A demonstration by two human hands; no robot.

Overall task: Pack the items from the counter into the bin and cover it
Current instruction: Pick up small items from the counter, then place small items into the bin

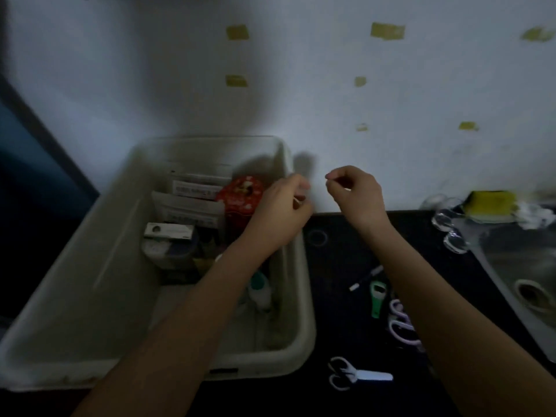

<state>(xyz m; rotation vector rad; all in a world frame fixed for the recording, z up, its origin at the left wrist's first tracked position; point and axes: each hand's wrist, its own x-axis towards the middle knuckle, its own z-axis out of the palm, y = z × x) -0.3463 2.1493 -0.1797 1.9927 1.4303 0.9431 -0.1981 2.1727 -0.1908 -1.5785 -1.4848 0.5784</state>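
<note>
A large off-white plastic bin (99, 266) with rounded corners and a thick rolled rim sits at the left end of a dark countertop (340, 266), its far end against a white wall (301, 85). No lid shows on it. The frame is dim and slightly blurred.

Contents of the bin, all toward its far right part: two white paper packets with printed labels (192, 203) standing on edge; one red patterned box (240, 203) just right of them; one white-and-dark carton (168, 231) lying on top of one round container (168, 251); one small bottle with a teal cap (259, 287) near the right wall. Other dark items among them are too blurred to identify.

The left hand (279, 215) hovers over the bin's right rim, fingers curled with the tips drawn together; something small and pale seems to sit between them, but what it is cannot be told. The right hand (358, 197) is raised just right of the bin, above the counter's back edge, thumb and forefinger tips pressed together; whether they pinch anything cannot be told.

On the counter, right of the bin: one black-and-white marker pen (365, 278); one green-handled tool (376, 299); one pair of lilac-handled scissors (400, 323), partly behind the right forearm; one pair of white-handled scissors (358, 374) near the front edge.

Far right: one steel sink (517, 272), one yellow sponge (490, 204) at its back corner, clear glassware (445, 221) beside it. Seven yellowish tape scraps (387, 31) are stuck on the wall.
</note>
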